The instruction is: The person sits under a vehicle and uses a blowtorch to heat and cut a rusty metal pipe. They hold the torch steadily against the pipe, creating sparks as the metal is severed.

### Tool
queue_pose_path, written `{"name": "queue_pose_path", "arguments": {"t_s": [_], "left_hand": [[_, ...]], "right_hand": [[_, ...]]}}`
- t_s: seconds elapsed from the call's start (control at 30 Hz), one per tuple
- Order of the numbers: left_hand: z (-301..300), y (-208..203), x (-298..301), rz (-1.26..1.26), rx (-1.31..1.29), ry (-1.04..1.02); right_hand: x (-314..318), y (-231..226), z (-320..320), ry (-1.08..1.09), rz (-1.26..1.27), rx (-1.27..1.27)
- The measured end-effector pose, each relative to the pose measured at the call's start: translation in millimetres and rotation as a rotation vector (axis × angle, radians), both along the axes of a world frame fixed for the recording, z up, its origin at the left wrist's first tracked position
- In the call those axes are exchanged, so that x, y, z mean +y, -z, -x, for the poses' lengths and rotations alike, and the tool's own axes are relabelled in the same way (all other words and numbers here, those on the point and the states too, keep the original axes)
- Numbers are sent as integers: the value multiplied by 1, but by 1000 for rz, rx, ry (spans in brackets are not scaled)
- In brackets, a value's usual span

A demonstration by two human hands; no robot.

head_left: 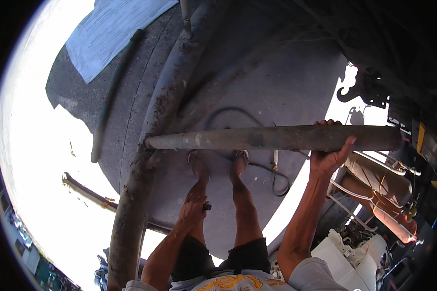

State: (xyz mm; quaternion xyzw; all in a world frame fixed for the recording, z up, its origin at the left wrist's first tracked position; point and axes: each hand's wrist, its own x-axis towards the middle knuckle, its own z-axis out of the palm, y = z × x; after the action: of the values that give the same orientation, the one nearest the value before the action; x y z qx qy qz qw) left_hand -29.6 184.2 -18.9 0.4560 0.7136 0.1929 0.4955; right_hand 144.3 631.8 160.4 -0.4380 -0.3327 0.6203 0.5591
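Note:
A rusty metal pipe (pixel 257 139) lies across the view in front of me, its left end meeting a longer, thicker rusty pipe (pixel 133 199) that slants from lower left to the top. My right hand (pixel 327 162) is wrapped round the crosswise pipe near its wide right end, thumb on the near side and fingertips showing beyond it. Lower down, in front of my leg, my left hand (pixel 193 208) is closed on a small black object (pixel 207 207). Only that object's end shows, so its kind is unclear.
A dark hose (pixel 284 191) coils on the concrete floor near my feet. Gas cylinders (pixel 393 223) lie at the right beside a white metal frame. Another pipe (pixel 107 104) and a pale sheet (pixel 111 36) lie at the left. A white machine part (pixel 347 262) is lower right.

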Motion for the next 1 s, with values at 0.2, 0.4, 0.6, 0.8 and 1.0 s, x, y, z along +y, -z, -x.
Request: {"name": "queue_pose_path", "arguments": {"t_s": [0.2, 0.4, 0.6, 0.8, 1.0], "left_hand": [[-3, -19, -6, 79, 2, -45], [-22, -23, -13, 66, 0, -186], [-20, -33, -11, 136, -86, -140], [-25, -41, 3, 232, -76, -183], [-30, -42, 53, 151, -699, -1018]], "right_hand": [[-24, -10, -13, 8, 11, -69], [-73, -37, -28, -10, -5, -160], [-95, -61, -18, -73, -4, -189], [-81, -77, 4, -387, -126, -36], [-82, -80, 6, -354, -51, 12]]}}
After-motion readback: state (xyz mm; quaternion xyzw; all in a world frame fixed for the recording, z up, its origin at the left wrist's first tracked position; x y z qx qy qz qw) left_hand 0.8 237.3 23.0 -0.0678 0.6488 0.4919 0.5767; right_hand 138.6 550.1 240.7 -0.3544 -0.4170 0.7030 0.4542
